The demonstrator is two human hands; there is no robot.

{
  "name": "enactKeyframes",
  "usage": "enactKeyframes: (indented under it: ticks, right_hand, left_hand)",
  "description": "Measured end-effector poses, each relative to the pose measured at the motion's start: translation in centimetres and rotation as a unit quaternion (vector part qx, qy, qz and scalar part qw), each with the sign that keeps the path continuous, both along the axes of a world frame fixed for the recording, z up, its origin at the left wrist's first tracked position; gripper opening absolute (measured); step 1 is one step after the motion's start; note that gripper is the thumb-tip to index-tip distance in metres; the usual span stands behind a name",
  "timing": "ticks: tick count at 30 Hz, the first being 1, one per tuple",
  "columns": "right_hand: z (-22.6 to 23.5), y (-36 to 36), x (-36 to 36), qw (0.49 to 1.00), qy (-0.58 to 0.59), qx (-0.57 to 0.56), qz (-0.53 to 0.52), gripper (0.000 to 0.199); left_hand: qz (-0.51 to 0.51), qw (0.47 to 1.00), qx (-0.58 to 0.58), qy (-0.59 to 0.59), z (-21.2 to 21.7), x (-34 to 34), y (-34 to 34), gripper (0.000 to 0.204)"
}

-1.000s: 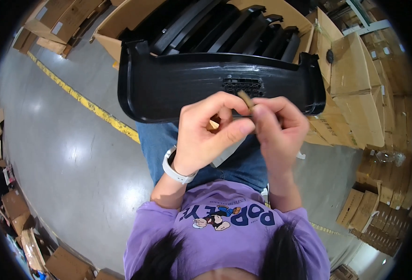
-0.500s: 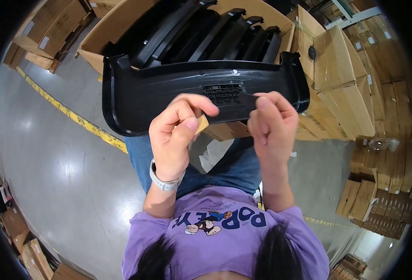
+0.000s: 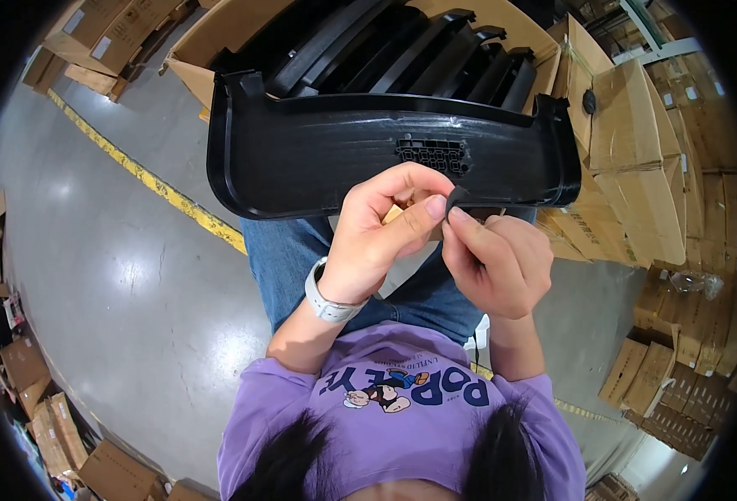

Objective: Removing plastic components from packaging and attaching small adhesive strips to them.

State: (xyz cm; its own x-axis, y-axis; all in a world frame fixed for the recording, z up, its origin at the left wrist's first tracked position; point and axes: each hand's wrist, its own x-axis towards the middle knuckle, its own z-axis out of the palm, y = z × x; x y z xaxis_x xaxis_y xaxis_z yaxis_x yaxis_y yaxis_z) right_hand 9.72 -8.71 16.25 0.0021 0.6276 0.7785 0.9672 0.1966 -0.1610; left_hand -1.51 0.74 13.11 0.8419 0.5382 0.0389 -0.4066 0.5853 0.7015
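My left hand (image 3: 389, 219) and my right hand (image 3: 499, 257) meet in front of me, just over the near edge of a wide black plastic panel (image 3: 327, 159). Both pinch a small dark strip (image 3: 456, 199) between thumb and forefinger. A small yellowish piece (image 3: 393, 214) shows among the curled fingers of my left hand, mostly covered by them. The panel lies above my knees, with raised rims, upright corners and a small grid-like patch (image 3: 432, 155) right of its middle. My hands do not visibly touch the panel.
Behind the panel, an open cardboard box (image 3: 191, 52) holds several black plastic parts (image 3: 402, 50). Closed cartons (image 3: 636, 159) are stacked close on the right, with more along both sides. A yellow floor line (image 3: 147, 179) runs on the left.
My hands have come together, and my left thumb and forefinger now pinch the dark strip that my right hand held alone. The view has shifted, so the panel appears farther right and higher.
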Motion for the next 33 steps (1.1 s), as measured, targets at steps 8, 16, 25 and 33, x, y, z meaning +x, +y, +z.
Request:
enactKeyframes:
  ticks: [8,16,25,33]
  right_hand:
    - [0.1,-0.3,0.9,0.992,0.111,-0.051,0.018,0.022]
    - [1.1,-0.9,1.6,0.931,0.342,-0.128,-0.019,0.015]
    - [1.0,3.1,12.8,0.849,0.350,-0.397,0.005,0.015]
    - [-2.7,4.7,14.5,0.762,0.364,-0.534,0.029,0.014]
  left_hand:
    - [0.012,0.999,0.008,0.042,-0.1,0.1,0.0,0.018]
    - [0.007,0.996,0.074,0.055,-0.4,0.3,-0.4,0.019]
    - [0.174,0.941,0.242,0.158,0.3,0.2,-0.6,0.019]
    - [0.262,0.885,0.344,0.170,0.0,0.5,-0.5,0.013]
